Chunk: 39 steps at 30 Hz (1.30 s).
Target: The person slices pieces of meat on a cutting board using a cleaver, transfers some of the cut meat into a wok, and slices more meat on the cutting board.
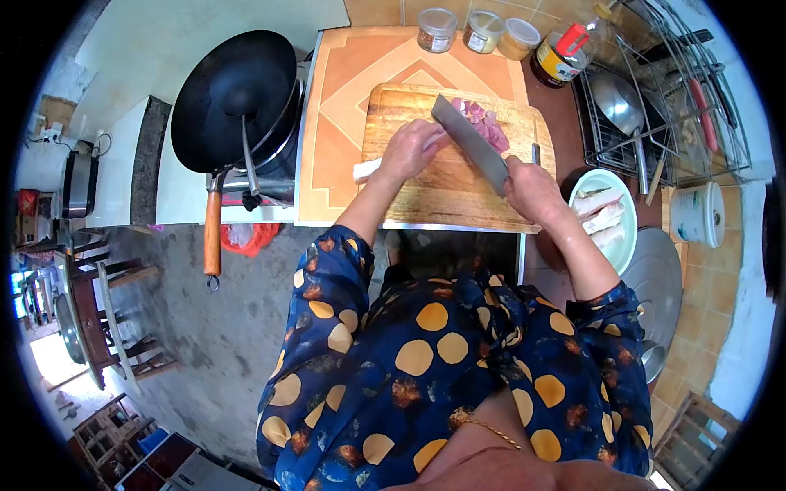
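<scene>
My right hand point(530, 190) is wrapped round the handle end of a cleaver point(473, 146), its broad blade slanting up and left across the wooden cutting board point(393, 200). Left of the blade, my left hand point(412, 150) presses with curled fingers on a strip of meat. The pale end of the meat strip point(366, 170) sticks out behind that hand at the board's left edge. Sliced pink meat point(489, 129) lies in a loose pile on the far side of the blade. A pale bowl point(627, 239) with several more pieces of meat point(602, 214) stands right of my right hand.
A black wok point(196, 98) sits on the stove at left with a ladle point(248, 151) in it. Along the back stand three lidded tubs point(437, 31) and a dark sauce bottle point(559, 59). A wire rack point(655, 90) and a white bucket point(697, 214) are at right.
</scene>
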Available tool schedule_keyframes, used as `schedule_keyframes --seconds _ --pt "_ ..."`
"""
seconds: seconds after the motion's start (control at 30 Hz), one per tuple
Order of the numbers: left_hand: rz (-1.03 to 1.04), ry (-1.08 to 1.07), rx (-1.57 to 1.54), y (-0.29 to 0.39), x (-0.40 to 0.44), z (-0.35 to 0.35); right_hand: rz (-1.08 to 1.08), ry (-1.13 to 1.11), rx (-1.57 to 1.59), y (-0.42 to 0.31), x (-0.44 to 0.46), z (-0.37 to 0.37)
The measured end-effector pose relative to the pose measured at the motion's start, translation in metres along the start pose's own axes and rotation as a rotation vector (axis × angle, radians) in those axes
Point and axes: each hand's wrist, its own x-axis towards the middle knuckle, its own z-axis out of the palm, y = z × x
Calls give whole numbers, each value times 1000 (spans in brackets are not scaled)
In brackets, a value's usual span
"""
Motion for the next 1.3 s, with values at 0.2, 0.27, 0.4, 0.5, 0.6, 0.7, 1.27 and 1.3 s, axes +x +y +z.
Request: schedule_keyframes --seconds 0.2,0.27,0.4,0.5,0.6,0.7,1.27,1.3 --pt "11 -47 26 0 2 1 -15 -65 -23 -4 -4 -17" --pt "23 -51 -7 -1 3 1 9 -108 -40 -5 -1 -18" --pt "147 -27 -33 -11 5 7 -40 -125 -51 0 11 -12" --pt "156 0 -44 -14 5 8 -49 -147 -65 -2 24 -6" --pt "149 -54 -67 -16 6 8 -52 -133 -50 -9 38 1" --pt "126 -52 -74 -16 6 10 -14 -177 -58 -17 50 4" --pt "21 82 -30 -11 1 5 68 -107 -43 -6 31 32" --pt "31 77 -29 -13 2 3 77 -126 -82 -7 34 27"
